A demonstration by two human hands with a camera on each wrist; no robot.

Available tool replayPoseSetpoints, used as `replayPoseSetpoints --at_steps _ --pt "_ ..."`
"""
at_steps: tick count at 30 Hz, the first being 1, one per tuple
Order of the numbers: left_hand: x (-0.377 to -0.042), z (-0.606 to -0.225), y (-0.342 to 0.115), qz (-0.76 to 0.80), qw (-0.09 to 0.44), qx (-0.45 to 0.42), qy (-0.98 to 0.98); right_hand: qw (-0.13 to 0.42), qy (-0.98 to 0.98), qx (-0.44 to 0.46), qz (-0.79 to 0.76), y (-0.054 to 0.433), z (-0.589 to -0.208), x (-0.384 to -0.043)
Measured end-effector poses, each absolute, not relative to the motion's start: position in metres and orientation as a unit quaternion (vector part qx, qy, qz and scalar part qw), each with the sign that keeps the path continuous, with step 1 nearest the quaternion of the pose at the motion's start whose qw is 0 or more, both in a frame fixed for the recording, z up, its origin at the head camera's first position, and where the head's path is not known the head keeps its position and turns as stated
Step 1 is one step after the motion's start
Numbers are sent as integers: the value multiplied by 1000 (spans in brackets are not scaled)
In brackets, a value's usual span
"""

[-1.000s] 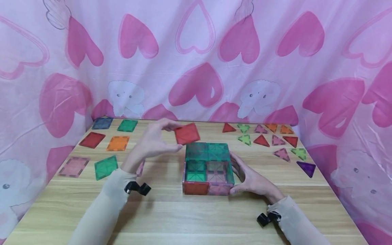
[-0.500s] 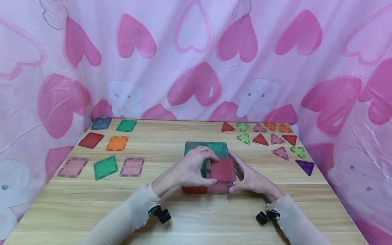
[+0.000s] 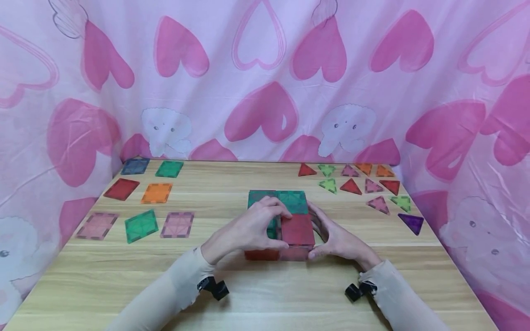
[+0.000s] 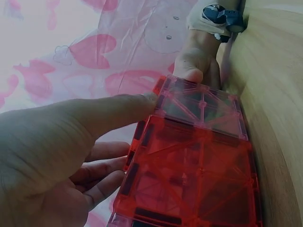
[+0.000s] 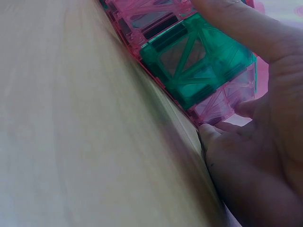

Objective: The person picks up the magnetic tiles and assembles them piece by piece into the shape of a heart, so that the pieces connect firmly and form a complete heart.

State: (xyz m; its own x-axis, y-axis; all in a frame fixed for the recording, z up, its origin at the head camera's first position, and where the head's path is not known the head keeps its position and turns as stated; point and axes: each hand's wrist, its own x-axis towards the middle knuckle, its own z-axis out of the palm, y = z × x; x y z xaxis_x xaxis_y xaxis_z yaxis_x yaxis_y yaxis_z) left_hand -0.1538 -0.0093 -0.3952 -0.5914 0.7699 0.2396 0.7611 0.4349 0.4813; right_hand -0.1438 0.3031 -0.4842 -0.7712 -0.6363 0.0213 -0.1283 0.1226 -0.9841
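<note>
In the head view, a low box of see-through magnetic tiles (image 3: 262, 255) stands at the middle of the table, with green squares (image 3: 292, 202) over its back half. A red square magnetic tile (image 3: 297, 230) lies over its front right quarter. My left hand (image 3: 252, 225) grips this red tile by its left part, thumb toward the front and index finger toward the back. That hand covers much of the box's left side. At the box's right side, my right hand (image 3: 340, 238) holds the wall, thumb at the front corner; the right wrist view shows green and pink wall tiles (image 5: 201, 59).
Loose square tiles lie at the left, among them a green one (image 3: 141, 226), a pink one (image 3: 177, 225) and an orange one (image 3: 156, 193). Several small triangle tiles (image 3: 351, 186) and a purple triangle (image 3: 411, 223) lie at the right. A pink heart curtain (image 3: 265, 110) surrounds the table.
My left hand has carried the red square tile from above the box's back left to its front right top, where it now sits level. The right hand stays at the box's right side.
</note>
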Motion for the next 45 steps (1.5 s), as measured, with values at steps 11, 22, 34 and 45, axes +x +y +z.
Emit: replayPoseSetpoints --at_steps 11,22,34,45 --pt "-154 -395 -12 289 30 441 849 211 714 -274 -609 302 -484 -144" --pt "-158 -381 -26 331 -23 435 837 212 707 -275 -616 303 -484 -143" --pt "-169 -364 -112 390 -76 323 859 203 698 -295 -620 301 -491 -145" --pt "-173 -407 -214 323 -9 225 919 203 705 -286 -616 302 -487 -143"
